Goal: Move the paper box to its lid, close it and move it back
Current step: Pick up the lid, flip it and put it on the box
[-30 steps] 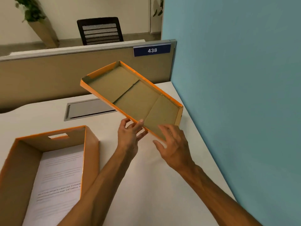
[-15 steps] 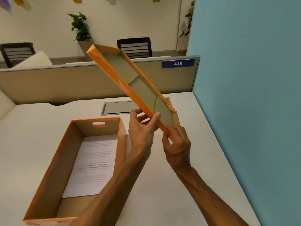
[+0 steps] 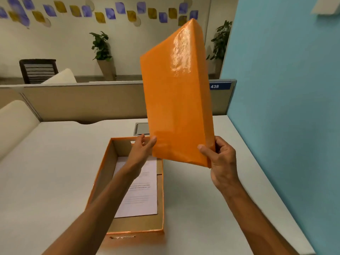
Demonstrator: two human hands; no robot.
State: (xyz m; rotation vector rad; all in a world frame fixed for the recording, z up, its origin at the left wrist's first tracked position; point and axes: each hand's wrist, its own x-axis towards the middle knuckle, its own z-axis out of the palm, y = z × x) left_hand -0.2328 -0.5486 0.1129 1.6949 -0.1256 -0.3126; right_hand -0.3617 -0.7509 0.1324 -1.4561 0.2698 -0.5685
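I hold the orange lid (image 3: 177,100) almost upright in the air, its glossy outer face turned toward me. My right hand (image 3: 219,159) grips its lower right corner. My left hand (image 3: 142,150) touches its lower left edge with the fingers spread. Below, the open orange paper box (image 3: 103,173) stands on the white desk (image 3: 49,172), with a printed sheet (image 3: 141,197) lying on its brown floor. My left forearm crosses over the box. The inside of the lid is hidden.
A light blue partition (image 3: 287,107) runs along the right side of the desk. A beige divider (image 3: 82,102) with a "438" sign (image 3: 219,86) closes the back. A metal cable hatch (image 3: 141,128) sits behind the box. A chair and plants stand beyond.
The lid has been turned over from its cardboard inside facing me to its orange outer face, and raised upright. The view has shifted so the box sits nearer the middle.
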